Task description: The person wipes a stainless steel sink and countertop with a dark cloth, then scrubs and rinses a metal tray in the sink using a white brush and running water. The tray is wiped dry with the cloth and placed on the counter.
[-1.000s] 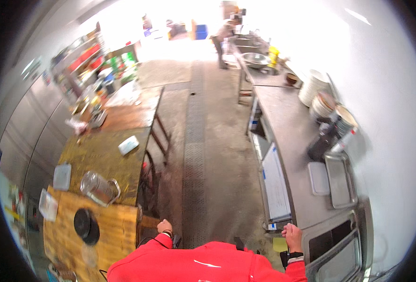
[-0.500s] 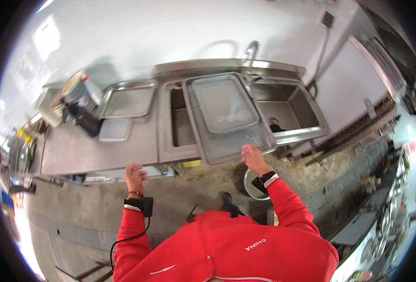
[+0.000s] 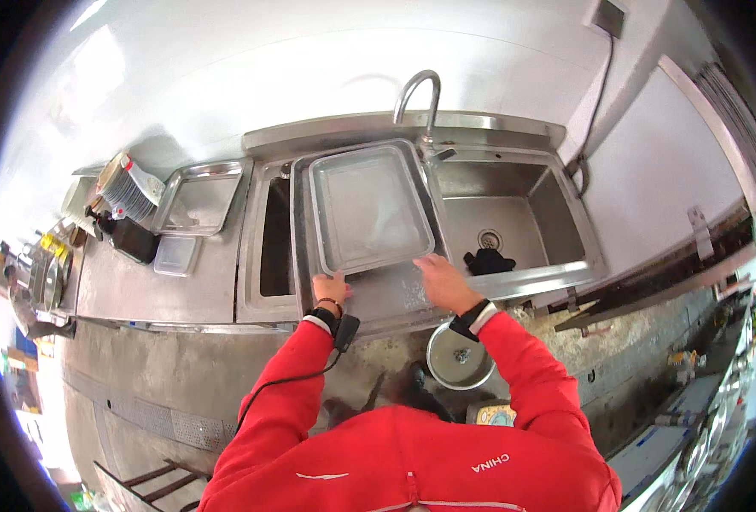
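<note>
Since half a second ago, my left hand (image 3: 332,288) has come across from beside the table (image 3: 173,294) to the near left corner of the shallow tray (image 3: 373,209), and my right hand (image 3: 448,286) is now at its near right corner. Left fingers are loosely bent and right ones reach forward, half extended; I cannot tell whether either has a real grip on the rim.

That shallow tray, round-cornered and with nothing in it, lies on the larger metal tray (image 3: 386,294), which bridges the left basin (image 3: 275,243) and the divider beside the right basin (image 3: 502,213). I judge both to be stiff, fairly light for their breadth and hard to break, though wet-looking patches suggest slick metal. I would hold the raised rim at opposite sides, thumbs above and fingers below, since the flat middle offers nothing to pinch.

Behind the trays the faucet (image 3: 433,94) stands close to the far edge, so lifting straight back would be tight. Open room lies to the right over the basin, where a black cloth-like item (image 3: 490,263) sits low, and toward me, above the metal bucket (image 3: 461,358) on the floor.
</note>
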Tool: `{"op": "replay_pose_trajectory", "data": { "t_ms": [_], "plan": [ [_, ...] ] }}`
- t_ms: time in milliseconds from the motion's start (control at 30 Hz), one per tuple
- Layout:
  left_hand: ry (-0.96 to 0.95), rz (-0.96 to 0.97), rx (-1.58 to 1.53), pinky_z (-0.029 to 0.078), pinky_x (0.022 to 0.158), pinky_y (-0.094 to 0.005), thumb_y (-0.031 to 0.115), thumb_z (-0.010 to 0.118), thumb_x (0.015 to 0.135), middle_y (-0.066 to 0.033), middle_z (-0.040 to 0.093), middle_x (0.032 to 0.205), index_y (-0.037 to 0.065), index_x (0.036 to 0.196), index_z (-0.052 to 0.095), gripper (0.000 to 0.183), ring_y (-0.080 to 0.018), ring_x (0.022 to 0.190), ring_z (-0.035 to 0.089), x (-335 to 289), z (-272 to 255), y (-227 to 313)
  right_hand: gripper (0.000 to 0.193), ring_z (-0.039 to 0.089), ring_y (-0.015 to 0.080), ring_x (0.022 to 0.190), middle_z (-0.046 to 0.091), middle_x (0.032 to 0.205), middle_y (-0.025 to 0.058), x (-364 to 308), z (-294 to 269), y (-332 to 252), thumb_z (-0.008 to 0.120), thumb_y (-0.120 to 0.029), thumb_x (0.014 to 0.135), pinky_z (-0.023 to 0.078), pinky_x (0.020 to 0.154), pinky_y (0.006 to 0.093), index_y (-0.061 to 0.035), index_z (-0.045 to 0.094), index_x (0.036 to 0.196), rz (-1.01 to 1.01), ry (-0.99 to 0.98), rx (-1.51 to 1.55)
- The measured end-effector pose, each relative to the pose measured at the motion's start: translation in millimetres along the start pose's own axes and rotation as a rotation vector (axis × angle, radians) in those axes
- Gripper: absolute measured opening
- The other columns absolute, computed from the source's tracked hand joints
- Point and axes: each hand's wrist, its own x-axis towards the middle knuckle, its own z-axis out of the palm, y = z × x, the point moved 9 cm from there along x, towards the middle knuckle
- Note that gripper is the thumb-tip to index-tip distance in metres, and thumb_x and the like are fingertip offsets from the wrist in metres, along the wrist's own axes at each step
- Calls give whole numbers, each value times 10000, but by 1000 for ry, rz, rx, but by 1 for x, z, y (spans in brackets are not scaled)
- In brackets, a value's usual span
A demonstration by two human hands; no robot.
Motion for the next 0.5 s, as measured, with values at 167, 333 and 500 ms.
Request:
{"op": "replay_pose_trajectory", "data": {
  "t_ms": [167,333,500],
  "plan": [
    [296,329,606,565,768,-517,49,634,794,-265,537,1129,-38,1186,516,418,-376,1000,607,-9,-12,45,282,583,348,1066,627,1079,164,81,58,45,631,-109,787,480,897,464,-27,641,1057,-70,-332,-226],
    [41,929,998,412,940,-504,147,671,791,-172,522,1229,37,1210,557,447,-383,1152,491,-39,39,113,355,599,390,1047,618,1058,176,112,98,65,759,-177,745,486,867,508,-34,630,1043,63,-407,-403],
    [-345,883,1268,405,1008,-489,344,681,854,-147,571,1297,68,1271,550,518,-343,1236,499,-10,118,109,275,627,401,1000,647,1046,195,126,132,79,734,-226,769,508,841,498,-51,678,973,86,-515,-208]
  ]
}}
